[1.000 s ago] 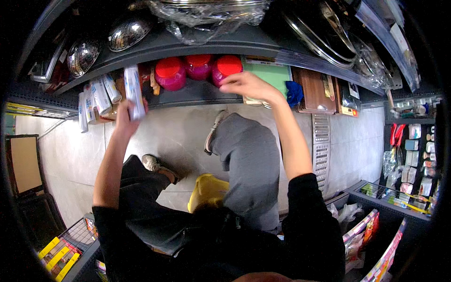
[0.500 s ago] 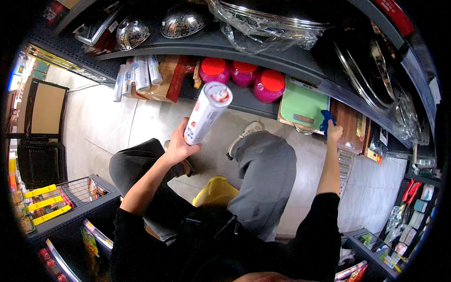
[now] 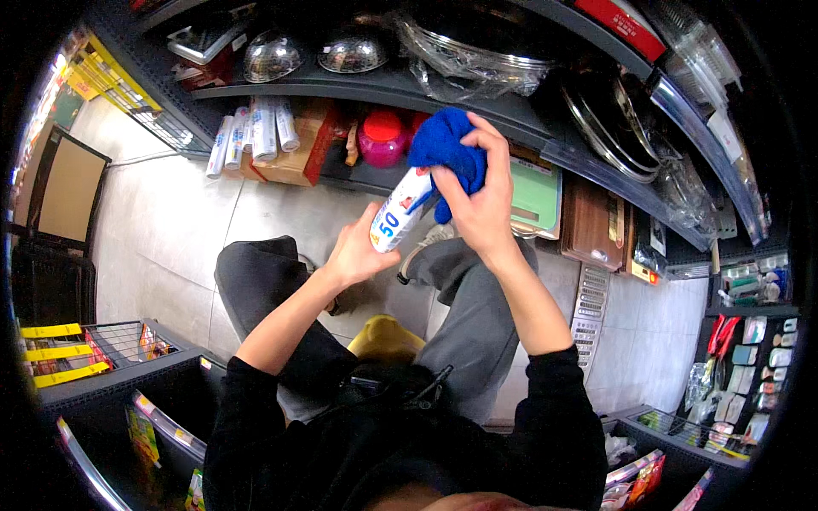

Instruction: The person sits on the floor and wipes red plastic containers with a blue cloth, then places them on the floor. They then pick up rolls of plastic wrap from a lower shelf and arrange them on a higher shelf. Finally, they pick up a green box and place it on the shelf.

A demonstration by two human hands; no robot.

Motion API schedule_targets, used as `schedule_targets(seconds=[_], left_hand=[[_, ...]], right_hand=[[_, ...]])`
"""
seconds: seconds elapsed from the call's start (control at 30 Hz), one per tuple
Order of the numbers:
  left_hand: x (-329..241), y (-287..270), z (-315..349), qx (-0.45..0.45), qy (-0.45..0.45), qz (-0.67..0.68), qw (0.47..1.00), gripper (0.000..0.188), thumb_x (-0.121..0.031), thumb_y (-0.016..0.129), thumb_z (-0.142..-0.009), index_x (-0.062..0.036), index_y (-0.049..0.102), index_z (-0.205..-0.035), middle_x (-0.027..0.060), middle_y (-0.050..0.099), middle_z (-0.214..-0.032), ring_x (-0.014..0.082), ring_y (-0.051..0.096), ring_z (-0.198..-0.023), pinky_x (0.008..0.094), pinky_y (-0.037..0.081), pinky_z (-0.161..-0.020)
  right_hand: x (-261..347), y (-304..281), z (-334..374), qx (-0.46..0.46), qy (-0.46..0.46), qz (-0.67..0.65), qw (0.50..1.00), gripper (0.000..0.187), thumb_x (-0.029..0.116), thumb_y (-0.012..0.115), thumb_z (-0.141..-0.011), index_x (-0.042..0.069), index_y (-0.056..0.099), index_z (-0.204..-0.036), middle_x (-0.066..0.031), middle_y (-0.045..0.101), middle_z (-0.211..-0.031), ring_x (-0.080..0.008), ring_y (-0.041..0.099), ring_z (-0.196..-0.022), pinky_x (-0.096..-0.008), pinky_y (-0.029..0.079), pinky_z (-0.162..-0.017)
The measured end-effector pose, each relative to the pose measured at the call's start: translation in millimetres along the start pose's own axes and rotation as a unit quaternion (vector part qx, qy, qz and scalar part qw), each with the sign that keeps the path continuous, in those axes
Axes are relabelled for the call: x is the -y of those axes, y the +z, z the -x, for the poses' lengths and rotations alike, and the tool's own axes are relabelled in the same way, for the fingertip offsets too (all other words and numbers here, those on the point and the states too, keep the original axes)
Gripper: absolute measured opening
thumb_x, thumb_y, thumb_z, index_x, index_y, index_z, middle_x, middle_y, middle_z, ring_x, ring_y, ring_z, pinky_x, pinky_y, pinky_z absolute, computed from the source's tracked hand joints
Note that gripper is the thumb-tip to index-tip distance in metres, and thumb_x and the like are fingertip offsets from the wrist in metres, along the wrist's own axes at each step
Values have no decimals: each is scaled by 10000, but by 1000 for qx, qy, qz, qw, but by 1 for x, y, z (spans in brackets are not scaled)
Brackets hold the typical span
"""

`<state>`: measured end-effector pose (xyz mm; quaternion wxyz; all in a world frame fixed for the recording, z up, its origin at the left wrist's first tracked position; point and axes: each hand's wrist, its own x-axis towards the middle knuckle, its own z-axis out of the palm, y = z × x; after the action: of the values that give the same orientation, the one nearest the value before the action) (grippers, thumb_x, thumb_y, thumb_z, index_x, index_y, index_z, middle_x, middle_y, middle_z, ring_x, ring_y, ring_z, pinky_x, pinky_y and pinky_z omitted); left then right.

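In my head view, my left hand [image 3: 354, 253] grasps the tilted white tube [image 3: 394, 218] before the lower shelf [image 3: 341, 176]; my right hand [image 3: 486, 203], clutching the blue cloth [image 3: 445, 141], has just brought it onto the tube's upper end, so they meet.

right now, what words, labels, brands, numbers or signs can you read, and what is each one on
I don't copy printed text; here is where it stands.
White cylinder with blue print, in the left hand: large blue numerals, readable; smaller print too small. A bundled blue cloth hides part.
Group of white cylinders on the lower shelf: blue print, too small to read.
Red rectangular panel, upper right: pale lettering, too small and blurred.
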<state>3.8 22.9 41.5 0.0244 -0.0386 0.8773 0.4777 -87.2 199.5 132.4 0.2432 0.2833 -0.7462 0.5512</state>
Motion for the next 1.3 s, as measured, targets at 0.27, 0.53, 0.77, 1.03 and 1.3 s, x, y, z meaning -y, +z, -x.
schedule_targets(seconds=[0.27,0.53,0.77,1.03,1.3], left_hand=[[11,-23,17,9,104,201,974,481,-210,689,-737,-18,488,-1129,139,638,-924,264,656,-759,368,532,-696],[27,-29,9,175,-91,560,805,710,-663,194,-930,-48,537,-1026,97,622,-881,202,628,-670,352,538,-587],[0,-56,3,5,-128,652,747,689,-706,332,-887,-103,545,-1144,60,642,-920,175,637,-858,319,537,-759],[29,-78,-10,-81,-29,702,707,430,-428,638,-823,-58,517,-1006,91,591,-805,204,600,-745,340,516,-733],[33,-55,-23,-217,116,603,759,377,-239,710,-813,-35,533,-1075,106,619,-998,219,593,-982,382,446,-924]], right_hand=[[-34,35,-25,-15,376,-318,871,338,197,687,-815,-15,573,-1053,-59,638,-840,-133,603,-708,-275,497,-658],[-14,74,-16,-54,32,-99,993,303,119,722,-737,45,636,-1019,-66,612,-938,-210,573,-889,-343,472,-820],[19,108,45,142,-143,-82,976,307,99,732,-533,60,660,-829,-77,613,-856,-269,564,-824,-368,472,-753],[20,108,65,173,-135,-117,969,268,128,737,-585,65,620,-818,-67,609,-819,-249,586,-780,-326,497,-724],[-18,116,84,188,618,-503,574,394,445,506,-918,116,577,-1123,-68,654,-888,-187,650,-728,-295,539,-631]])
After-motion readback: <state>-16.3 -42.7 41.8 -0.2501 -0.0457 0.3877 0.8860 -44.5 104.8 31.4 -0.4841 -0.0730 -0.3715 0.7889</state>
